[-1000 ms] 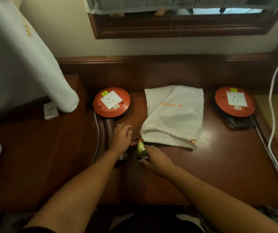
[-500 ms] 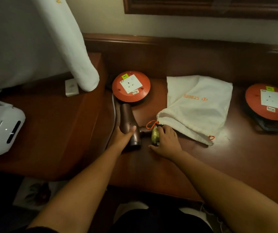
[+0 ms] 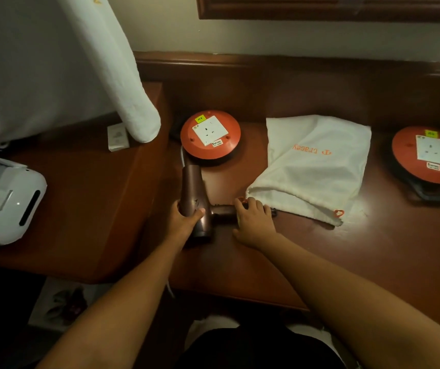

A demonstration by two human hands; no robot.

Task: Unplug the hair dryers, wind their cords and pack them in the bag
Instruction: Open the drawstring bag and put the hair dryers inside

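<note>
Both hands are now on the brown hair dryer point(image 3: 197, 198) lying on the table point(image 3: 373, 262). A second ago the right hand point(image 3: 253, 222) was by a small green thing short of the bag; it has since come to rest on the dryer's handle, fingers curled over it, while the left hand point(image 3: 184, 221) has slid back to grip the barrel. That reads as readying to lift the dryer for packing. Just beyond the right hand's fingertips lies the white bag point(image 3: 317, 166), mouth toward the hand. Past the left hand sits an orange cord reel point(image 3: 210, 137); another reel point(image 3: 429, 153) lies well off to the right.
</note>
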